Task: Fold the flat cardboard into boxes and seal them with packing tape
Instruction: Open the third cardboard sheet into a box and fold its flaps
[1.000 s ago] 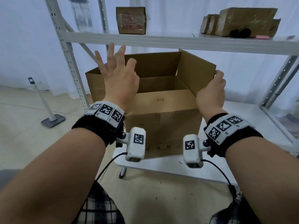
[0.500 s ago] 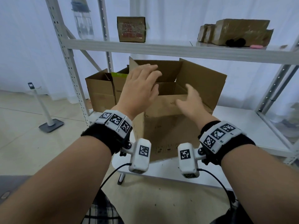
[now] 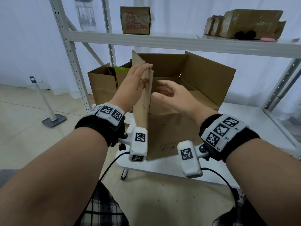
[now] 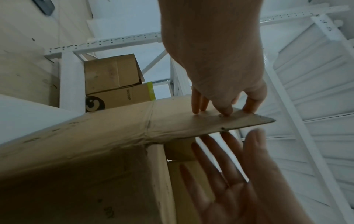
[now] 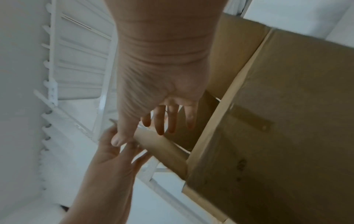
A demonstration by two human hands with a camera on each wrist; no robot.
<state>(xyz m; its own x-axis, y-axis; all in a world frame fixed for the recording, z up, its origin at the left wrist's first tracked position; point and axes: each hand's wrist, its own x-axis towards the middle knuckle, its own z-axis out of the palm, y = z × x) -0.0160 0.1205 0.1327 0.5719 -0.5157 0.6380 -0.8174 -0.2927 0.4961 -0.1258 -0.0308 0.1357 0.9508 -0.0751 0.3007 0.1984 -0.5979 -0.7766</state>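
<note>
- An open cardboard box (image 3: 187, 98) stands on the white tabletop (image 3: 244, 121), its top flaps raised.
- The left hand (image 3: 130, 88) presses straight fingers (image 4: 199, 103) against the outer face of the left flap (image 3: 145, 95) — thumb on the flap too, flap nearly upright.
- The right hand (image 3: 175, 97) hovers open inside the box mouth, fingers (image 4: 220, 159) spread, just beside the flap's inner face — contact unclear.
- A second box (image 3: 104, 85) sits behind, on the shelf rack's (image 3: 179, 44) lower level.
</note>
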